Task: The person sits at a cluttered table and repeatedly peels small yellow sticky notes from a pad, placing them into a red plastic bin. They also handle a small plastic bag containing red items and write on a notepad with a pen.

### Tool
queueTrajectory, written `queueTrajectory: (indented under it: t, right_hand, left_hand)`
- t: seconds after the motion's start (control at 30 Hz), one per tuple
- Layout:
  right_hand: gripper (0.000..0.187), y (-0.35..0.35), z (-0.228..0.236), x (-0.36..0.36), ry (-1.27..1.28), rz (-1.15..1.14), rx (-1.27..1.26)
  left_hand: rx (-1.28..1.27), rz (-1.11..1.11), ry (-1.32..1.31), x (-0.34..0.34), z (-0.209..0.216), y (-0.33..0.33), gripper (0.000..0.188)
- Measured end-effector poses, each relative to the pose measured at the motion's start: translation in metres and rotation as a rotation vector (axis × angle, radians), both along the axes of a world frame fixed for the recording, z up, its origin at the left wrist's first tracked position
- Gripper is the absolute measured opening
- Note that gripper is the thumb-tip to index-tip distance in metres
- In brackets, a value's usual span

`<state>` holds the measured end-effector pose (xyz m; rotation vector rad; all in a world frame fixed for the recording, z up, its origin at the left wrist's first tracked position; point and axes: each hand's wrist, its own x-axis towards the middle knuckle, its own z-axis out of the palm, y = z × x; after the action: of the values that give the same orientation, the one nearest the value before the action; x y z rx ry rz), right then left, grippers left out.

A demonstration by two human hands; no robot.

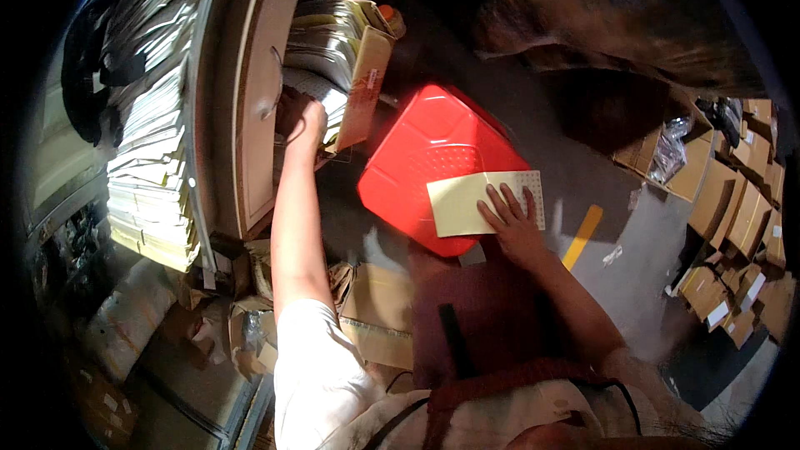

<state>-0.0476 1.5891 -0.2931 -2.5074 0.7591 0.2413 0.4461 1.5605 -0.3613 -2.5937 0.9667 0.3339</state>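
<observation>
My right hand point(510, 223) lies with its fingers spread on a pale yellow, flat paper piece point(456, 200), which has a dotted band along its right edge. Under the paper is a red plastic stool top point(408, 158) with a raised pattern. My left arm stretches forward to an open cardboard box point(367, 87) packed with upright white and yellowish papers point(321, 29). At the near end of that box, my left hand point(307, 121) is by the papers; its fingers are in shadow, so their grip cannot be made out.
A pale cabinet panel point(258, 108) with a wire handle stands just left of my left hand. Beyond it rises a tall stack of papers point(154, 175). Several cardboard boxes point(733, 208) line the right side, and a flattened carton point(379, 304) lies near my left elbow. Yellow tape point(583, 236) marks the grey floor.
</observation>
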Motion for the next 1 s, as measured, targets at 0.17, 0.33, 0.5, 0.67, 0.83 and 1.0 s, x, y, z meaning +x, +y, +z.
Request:
queueTrajectory:
  t: [0.17,0.33,0.5,0.67,0.83,1.0]
  right_hand:
    - [0.069,0.006,-0.012,0.003,0.064,0.025,0.025]
    - [0.066,0.01,-0.019,0.004,-0.005,0.002,0.029]
    - [0.068,0.005,-0.013,0.008,0.018,0.009,0.133]
    - [0.068,0.002,-0.011,0.005,-0.012,-0.024,0.194]
    - [0.064,0.007,-0.013,0.004,-0.038,-0.038,0.169]
    - [0.062,0.006,-0.013,0.004,-0.026,-0.031,0.17]
  left_hand:
    - [0.186,-0.217,-0.003,-0.012,0.007,-0.015,0.052]
    - [0.095,-0.15,0.03,0.004,0.026,-0.043,0.051]
    - [-0.002,-0.056,0.076,0.016,0.035,-0.068,0.049]
    - [-0.069,-0.004,0.1,0.022,0.034,-0.077,0.048]
    - [-0.109,0.039,0.096,0.022,0.036,-0.08,0.046]
    - [-0.174,0.085,0.106,0.02,0.033,-0.08,0.045]
